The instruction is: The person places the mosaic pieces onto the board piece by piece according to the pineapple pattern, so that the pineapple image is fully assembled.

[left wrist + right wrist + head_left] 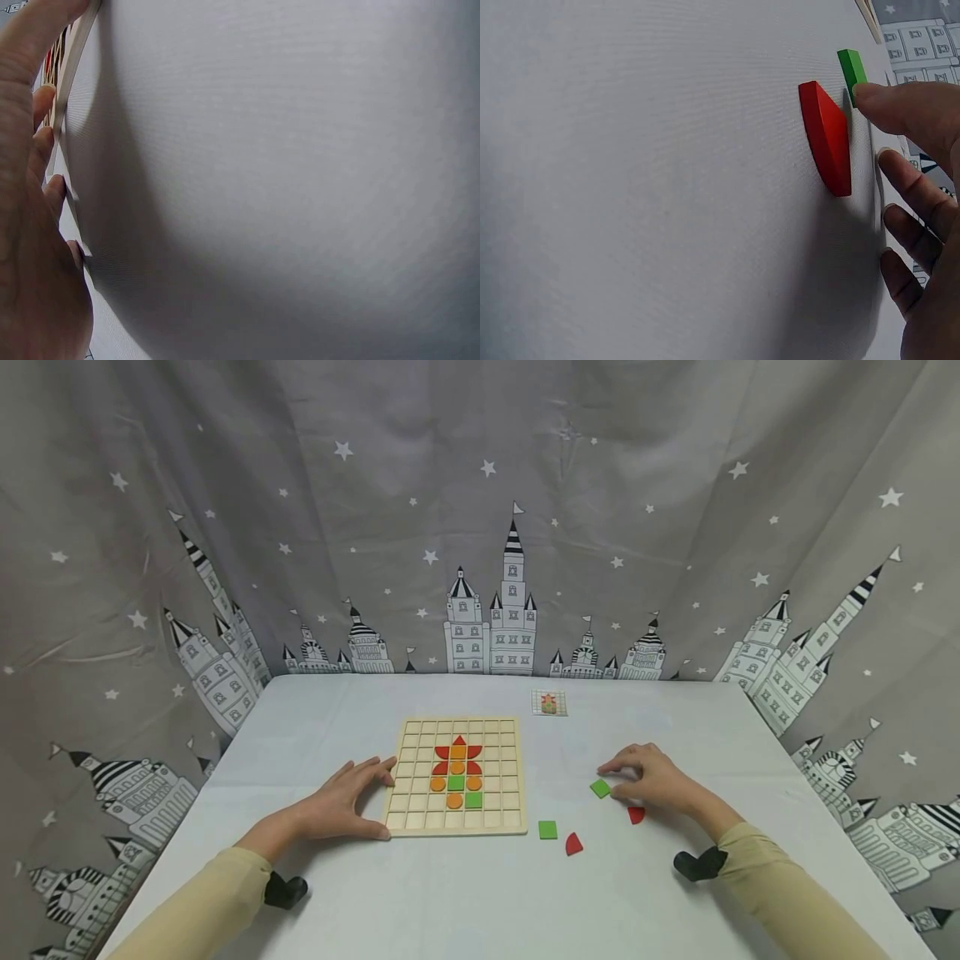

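My left hand (pixel 348 802) rests at the left edge of a wooden grid board (pixel 502 818), fingers and thumb spread along its side. Red, orange and green pieces make a figure in the board's middle cells, with an orange square (pixel 457 752) under a red triangle (pixel 460 741). My right hand (pixel 652 778) is over the table to the right, thumb and forefinger apart around a green square tile (pixel 600 787) lying flat. In the right wrist view the thumb (pixel 889 105) meets that tile's near end. Close to this hand lies a red quarter-circle piece (pixel 829 142).
Another green square (pixel 547 830) and a red quarter-circle (pixel 573 843) lie between the board and the right hand. A small pattern card (pixel 549 702) lies behind the board's right corner. Behind the white table (pixel 480 893) hangs a grey curtain (pixel 600 485) printed with castles.
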{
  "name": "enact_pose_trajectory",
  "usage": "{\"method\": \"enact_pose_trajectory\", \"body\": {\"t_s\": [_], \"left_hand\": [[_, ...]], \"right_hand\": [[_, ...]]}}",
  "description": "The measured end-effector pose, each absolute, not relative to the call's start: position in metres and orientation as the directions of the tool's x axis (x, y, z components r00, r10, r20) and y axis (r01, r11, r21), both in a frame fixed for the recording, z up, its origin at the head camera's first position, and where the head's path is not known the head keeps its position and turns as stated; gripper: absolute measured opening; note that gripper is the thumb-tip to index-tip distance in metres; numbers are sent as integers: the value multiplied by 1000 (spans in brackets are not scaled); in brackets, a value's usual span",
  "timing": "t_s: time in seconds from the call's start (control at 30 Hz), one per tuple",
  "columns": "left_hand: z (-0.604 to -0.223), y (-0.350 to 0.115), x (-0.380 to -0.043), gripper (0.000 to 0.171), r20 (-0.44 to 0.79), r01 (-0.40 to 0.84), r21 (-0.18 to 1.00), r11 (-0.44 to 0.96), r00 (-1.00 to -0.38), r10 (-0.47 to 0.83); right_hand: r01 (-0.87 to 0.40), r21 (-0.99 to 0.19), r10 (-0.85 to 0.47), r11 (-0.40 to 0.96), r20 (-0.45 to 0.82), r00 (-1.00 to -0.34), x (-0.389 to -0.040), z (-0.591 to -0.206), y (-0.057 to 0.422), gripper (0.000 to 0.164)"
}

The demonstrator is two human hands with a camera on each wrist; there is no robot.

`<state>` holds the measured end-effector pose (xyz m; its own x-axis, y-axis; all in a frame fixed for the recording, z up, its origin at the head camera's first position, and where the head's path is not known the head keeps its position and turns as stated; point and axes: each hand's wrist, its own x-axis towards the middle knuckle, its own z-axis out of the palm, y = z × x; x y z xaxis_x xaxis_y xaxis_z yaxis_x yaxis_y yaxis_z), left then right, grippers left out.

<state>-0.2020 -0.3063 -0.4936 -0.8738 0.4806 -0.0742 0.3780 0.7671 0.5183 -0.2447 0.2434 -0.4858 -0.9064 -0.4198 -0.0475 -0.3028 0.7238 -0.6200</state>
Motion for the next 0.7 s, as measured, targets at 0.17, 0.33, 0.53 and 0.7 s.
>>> {"method": "enact_pose_trajectory", "body": {"t_s": [0.17, 0.33, 0.53, 0.7], "left_hand": [[-492, -305, -202, 77, -84, 372, 519, 770, -874, 479], [-494, -306, -204, 77, -77, 379, 517, 767, -872, 483], [-493, -305, -202, 76, -82, 368, 523, 769, -876, 475], [-492, -305, -200, 76, -78, 368, 524, 768, -878, 473]], "right_hand": [[-310, -571, -410, 760, -52, -910, -245, -488, 241, 27], [-320, -551, -404, 770, -34, -914, -245, -492, 240, 23], [-322, -566, -403, 759, -20, -915, -243, -492, 240, 20], [-311, -577, -399, 755, -29, -916, -242, -493, 241, 19]]}}
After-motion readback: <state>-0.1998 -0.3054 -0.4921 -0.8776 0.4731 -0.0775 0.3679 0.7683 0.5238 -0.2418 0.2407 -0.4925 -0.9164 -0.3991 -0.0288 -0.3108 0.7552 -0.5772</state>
